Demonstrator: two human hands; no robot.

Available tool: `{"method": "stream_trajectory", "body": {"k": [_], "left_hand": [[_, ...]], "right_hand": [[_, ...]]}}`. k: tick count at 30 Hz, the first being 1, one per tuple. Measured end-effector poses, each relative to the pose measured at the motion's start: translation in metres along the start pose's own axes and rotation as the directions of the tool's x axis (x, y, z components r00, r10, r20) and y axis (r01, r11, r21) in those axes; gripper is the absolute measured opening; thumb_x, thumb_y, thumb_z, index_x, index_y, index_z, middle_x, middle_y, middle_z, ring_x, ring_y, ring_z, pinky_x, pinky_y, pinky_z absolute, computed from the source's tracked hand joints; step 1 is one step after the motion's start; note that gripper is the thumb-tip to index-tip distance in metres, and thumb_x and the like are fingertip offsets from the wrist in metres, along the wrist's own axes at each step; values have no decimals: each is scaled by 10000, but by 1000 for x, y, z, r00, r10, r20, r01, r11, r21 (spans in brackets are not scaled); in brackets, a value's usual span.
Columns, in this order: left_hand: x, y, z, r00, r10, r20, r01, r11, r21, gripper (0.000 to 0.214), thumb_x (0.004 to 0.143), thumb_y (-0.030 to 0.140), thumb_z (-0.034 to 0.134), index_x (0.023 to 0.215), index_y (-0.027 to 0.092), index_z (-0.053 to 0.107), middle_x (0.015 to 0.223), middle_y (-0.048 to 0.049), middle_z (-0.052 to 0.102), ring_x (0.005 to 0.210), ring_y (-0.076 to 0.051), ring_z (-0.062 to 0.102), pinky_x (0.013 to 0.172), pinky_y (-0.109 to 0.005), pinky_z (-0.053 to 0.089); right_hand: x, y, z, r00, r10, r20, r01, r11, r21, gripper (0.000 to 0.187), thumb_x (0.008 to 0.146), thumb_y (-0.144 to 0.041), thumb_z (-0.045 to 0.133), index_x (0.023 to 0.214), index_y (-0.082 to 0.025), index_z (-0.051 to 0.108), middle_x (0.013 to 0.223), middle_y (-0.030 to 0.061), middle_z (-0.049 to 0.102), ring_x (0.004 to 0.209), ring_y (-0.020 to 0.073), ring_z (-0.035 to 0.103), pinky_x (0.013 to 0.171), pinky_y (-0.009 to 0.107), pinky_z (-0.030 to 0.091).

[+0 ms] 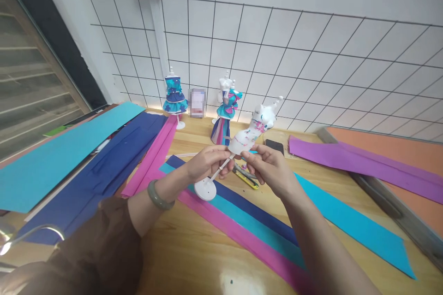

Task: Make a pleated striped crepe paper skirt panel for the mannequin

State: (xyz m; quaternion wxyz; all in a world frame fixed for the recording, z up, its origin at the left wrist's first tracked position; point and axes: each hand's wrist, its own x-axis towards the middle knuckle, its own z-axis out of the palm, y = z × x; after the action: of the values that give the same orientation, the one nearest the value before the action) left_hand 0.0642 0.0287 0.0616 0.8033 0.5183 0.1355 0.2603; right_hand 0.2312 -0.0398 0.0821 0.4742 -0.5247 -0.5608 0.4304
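Left hand (pixel 207 162) and right hand (pixel 269 167) grip the tilted mannequin (pixel 252 130) over paper strips (pixel 249 223), bare tabletop (pixel 187 251) nearer

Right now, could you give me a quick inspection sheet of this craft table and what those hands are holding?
Surface: wooden table, largely covered by paper strips in pink, blue and teal.
Job's things: white mini mannequin on a round-based stand, held tilted.
Clutter: purple strip; teal sheet; two dressed mannequins by the wall; phone; yellow-handled tool beneath the hands.
Fingers: left hand grips the stand's rod; right hand holds the torso's lower end.
Cables: nothing seen.
Surroundings: white wall with black wire grid; orange board at right.
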Motion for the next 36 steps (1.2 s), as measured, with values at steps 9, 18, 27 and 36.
{"method": "stream_trajectory", "body": {"k": [9,18,27,36], "left_hand": [[10,-8,-17,981,-64,-182,40,990,-133,371,737,487,569,815,126,603,730,-47,590,623,-107,533,557,-217,412],[4,8,-12,919,267,-290,-293,955,-49,167,758,291,603,718,143,536,667,3,539,624,-75,498,615,-215,393],[-18,4,36,802,594,65,-444,520,730,116,796,236,530,710,190,593,757,-47,591,769,-159,534,771,-315,396],[-13,-2,16,857,370,360,-414,76,907,224,747,148,514,964,198,541,918,-88,566,889,-223,499,776,-334,373]], "right_hand": [[-1,-2,0,992,-35,123,44,996,-73,419,760,-444,549,1063,-155,551,452,-83,422,308,39,315,281,161,254],[3,1,-5,998,-7,-61,2,996,-85,383,744,-489,556,937,-158,555,459,-79,437,297,42,328,295,178,238],[7,8,1,965,-32,-261,13,997,-73,334,735,-507,558,754,-177,517,441,-68,456,295,52,351,310,191,248],[10,11,-2,966,-44,-256,39,999,-22,300,747,-467,567,801,-175,531,458,-70,446,323,49,347,327,182,244]]}}
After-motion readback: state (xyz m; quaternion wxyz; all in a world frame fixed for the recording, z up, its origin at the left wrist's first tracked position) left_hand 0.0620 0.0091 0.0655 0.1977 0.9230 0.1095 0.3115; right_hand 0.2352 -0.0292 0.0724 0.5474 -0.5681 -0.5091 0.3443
